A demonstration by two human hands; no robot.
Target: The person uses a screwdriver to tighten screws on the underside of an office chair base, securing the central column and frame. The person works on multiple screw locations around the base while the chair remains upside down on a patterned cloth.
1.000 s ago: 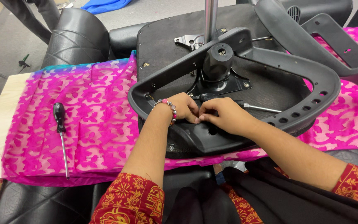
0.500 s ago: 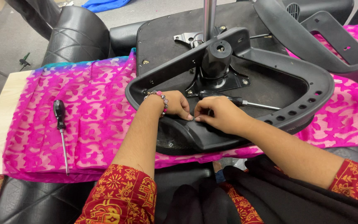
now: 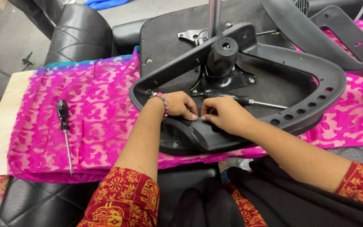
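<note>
An upturned black office chair seat (image 3: pixel 274 84) lies on a pink patterned cloth (image 3: pixel 101 113), with a black plastic frame (image 3: pixel 332 80) and a central gas-lift hub (image 3: pixel 222 52) on top. My left hand (image 3: pixel 181 105), with a bead bracelet on its wrist, and my right hand (image 3: pixel 225 115) rest curled on the frame's near part (image 3: pixel 198 134). Their fingertips meet there, pinching at one small spot. What lies between the fingers is hidden. A black-handled screwdriver (image 3: pixel 242 100) lies on the seat just behind my right hand.
A second screwdriver (image 3: pixel 64 126) lies on the cloth at the left. Black padded cushions (image 3: pixel 76 38) surround the cloth. A curved black chair part (image 3: pixel 316 33) rests at the upper right. A pale board edge (image 3: pixel 5 117) shows at the left, with grey floor beyond.
Both hands have stayed at the same spot on the frame's near part, with the fingertips drawn a little closer together. The screwdrivers have not moved.
</note>
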